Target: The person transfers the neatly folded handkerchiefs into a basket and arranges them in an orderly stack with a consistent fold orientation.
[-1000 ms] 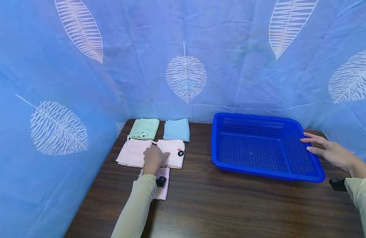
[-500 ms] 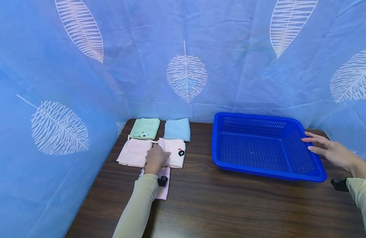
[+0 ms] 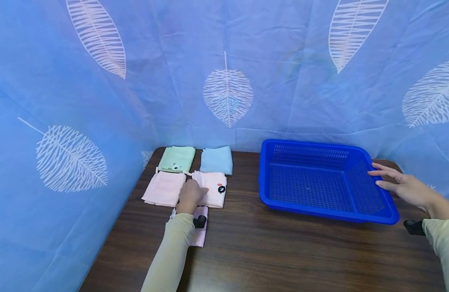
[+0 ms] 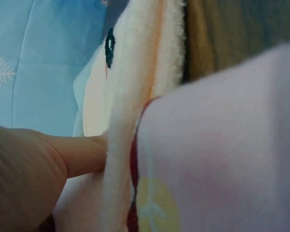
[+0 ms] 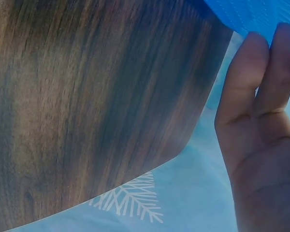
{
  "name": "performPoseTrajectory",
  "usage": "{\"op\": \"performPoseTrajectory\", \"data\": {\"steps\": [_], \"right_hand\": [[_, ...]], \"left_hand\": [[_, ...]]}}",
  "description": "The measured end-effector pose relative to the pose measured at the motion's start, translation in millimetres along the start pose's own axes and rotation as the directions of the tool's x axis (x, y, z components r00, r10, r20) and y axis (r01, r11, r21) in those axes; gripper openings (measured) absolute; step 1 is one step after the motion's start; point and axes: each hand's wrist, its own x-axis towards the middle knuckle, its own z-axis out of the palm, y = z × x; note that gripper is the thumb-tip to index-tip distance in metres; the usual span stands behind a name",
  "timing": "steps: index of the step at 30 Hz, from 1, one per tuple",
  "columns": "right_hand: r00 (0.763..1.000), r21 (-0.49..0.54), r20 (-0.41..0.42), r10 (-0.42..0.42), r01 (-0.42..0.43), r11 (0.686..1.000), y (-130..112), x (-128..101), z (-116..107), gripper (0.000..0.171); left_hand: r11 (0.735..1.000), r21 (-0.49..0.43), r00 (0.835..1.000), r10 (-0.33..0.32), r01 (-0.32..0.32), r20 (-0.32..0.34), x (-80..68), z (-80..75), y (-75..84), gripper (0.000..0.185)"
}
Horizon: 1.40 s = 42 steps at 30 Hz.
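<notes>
Under your left hand [image 3: 189, 195] lies a folded cream cloth [image 3: 213, 190] with a small black and red picture on it. Your fingers [image 4: 79, 154] are tucked under its near edge with the thumb on top, so you are pinching the fold. That cloth sits on the left side of the table [image 3: 283, 251], touching a folded pink cloth [image 3: 161, 188] on its left. A lilac cloth [image 3: 200, 227] lies partly under your wrist, just in front.

I think the cream cloth will feel soft, light and floppy. It will not break, and it should not slip much, because it looks fluffy. But it can fall open if you lift only one layer. Take all the layers of the near edge together, close to the middle, so the fold stays tidy.

Your right hand [image 3: 403, 184] is flat, with straight fingers [image 5: 244, 77] resting on the right rim of the blue basket [image 3: 319, 211]. It holds nothing. The basket looks stiff and light, so a push could make it slide on the smooth wood.

Behind the cream cloth lie a green cloth [image 3: 177, 158] and a light blue cloth [image 3: 217, 160], near the blue curtain [image 3: 224, 61].
</notes>
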Motion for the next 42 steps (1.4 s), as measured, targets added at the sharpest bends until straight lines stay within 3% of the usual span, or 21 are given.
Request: {"op": "performPoseTrajectory", "data": {"steps": [8, 15, 19, 26, 31, 42], "right_hand": [[1.0, 0.009, 0.001, 0.001, -0.001, 1.0, 1, 0, 1, 0.06], [1.0, 0.009, 0.004, 0.012, -0.012, 1.0, 0, -1, 0, 0.062], [1.0, 0.01, 0.014, 0.023, -0.023, 1.0, 0, 0, 0, 0.065], [1.0, 0.011, 0.011, 0.02, -0.02, 1.0, 0, -1, 0, 0.066], [1.0, 0.014, 0.009, 0.014, -0.014, 1.0, 1, 0, 0, 0.064], [0.999, 0.029, 0.019, 0.027, -0.027, 0.999, 2, 0, 0, 0.064]], "left_hand": [[0.998, -0.064, 1.0, -0.019, 0.021, 0.024, 0.4, -1.7, -0.7, 0.049], [0.992, -0.125, 1.0, -0.026, 0.027, 0.009, 0.8, -1.5, -0.5, 0.059], [0.987, -0.158, 1.0, -0.018, 0.015, -0.018, 0.1, 0.1, -2.6, 0.055], [0.994, -0.11, 0.999, 0.015, -0.02, -0.044, -0.7, 0.1, -1.2, 0.061], [0.996, -0.089, 0.999, 0.007, -0.011, -0.041, -1.7, -0.2, 0.2, 0.07], [0.987, -0.156, 0.998, 0.03, -0.039, -0.057, -5.9, -11.7, 3.2, 0.064]]}}
